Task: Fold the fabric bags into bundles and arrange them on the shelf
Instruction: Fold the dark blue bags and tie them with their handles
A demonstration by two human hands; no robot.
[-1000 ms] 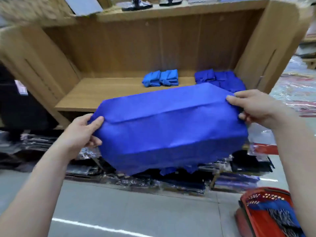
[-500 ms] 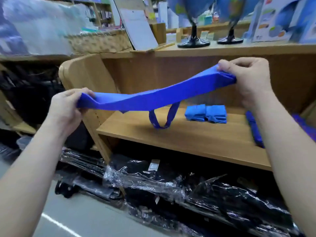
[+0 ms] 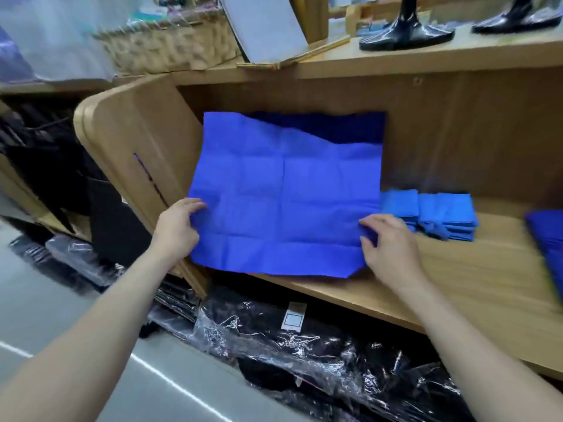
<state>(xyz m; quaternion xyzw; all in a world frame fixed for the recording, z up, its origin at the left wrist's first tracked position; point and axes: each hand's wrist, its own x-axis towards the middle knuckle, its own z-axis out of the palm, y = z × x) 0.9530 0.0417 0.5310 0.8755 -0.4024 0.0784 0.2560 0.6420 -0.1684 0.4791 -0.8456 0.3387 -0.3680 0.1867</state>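
Note:
A royal-blue fabric bag (image 3: 286, 193) lies spread out flat on the wooden shelf (image 3: 463, 269), its far edge leaning up the back panel. My left hand (image 3: 179, 226) grips the bag's left edge with thumb on top. At the bag's right edge, my right hand (image 3: 387, 239) pinches the fabric. Two folded light-blue bundles (image 3: 432, 214) sit side by side just right of the bag. The bag's handles are hidden.
More royal-blue fabric (image 3: 548, 239) lies at the shelf's far right, blurred. The shelf's rounded side panel (image 3: 137, 153) stands left of the bag. Plastic-wrapped dark goods (image 3: 304, 345) fill the space below. Black stands (image 3: 405, 32) and a board (image 3: 265, 28) rest on the top.
The bag was held in the air, stretched as a narrow strip between both hands. It now lies opened flat on the shelf, and both hands have come down to its side edges.

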